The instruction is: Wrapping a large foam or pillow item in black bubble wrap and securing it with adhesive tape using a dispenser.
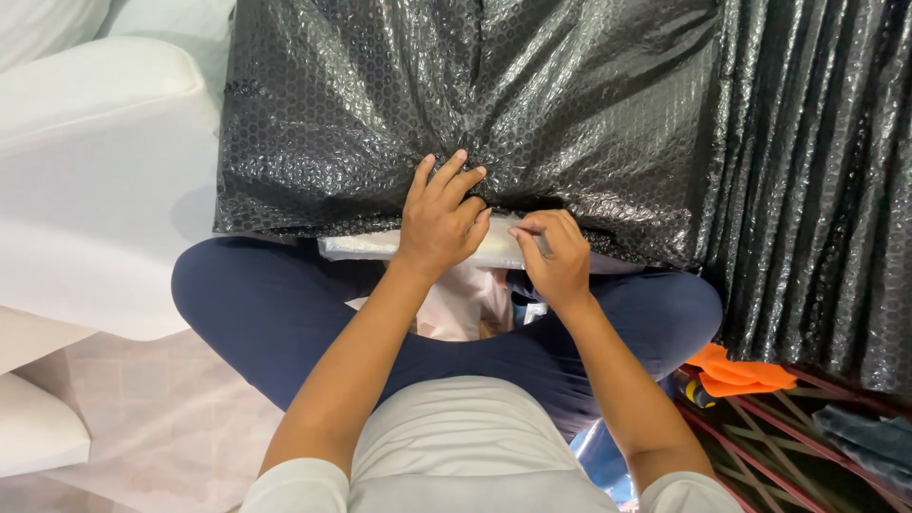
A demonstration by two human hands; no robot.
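Observation:
A large bundle wrapped in black bubble wrap rests against my crossed legs in dark blue trousers. My left hand lies flat on the wrap's lower edge, fingers spread and pressing the gathered folds. My right hand sits just to its right, thumb and fingers pinched on the wrap's edge. Under both hands a white padded part of the wrapped thing shows below the black wrap.
More black bubble wrap hangs in folds on the right. White cushioned pieces stand at the left. An orange cloth and a small tool lie on a red-patterned surface at the lower right. Pale sheeting covers the floor.

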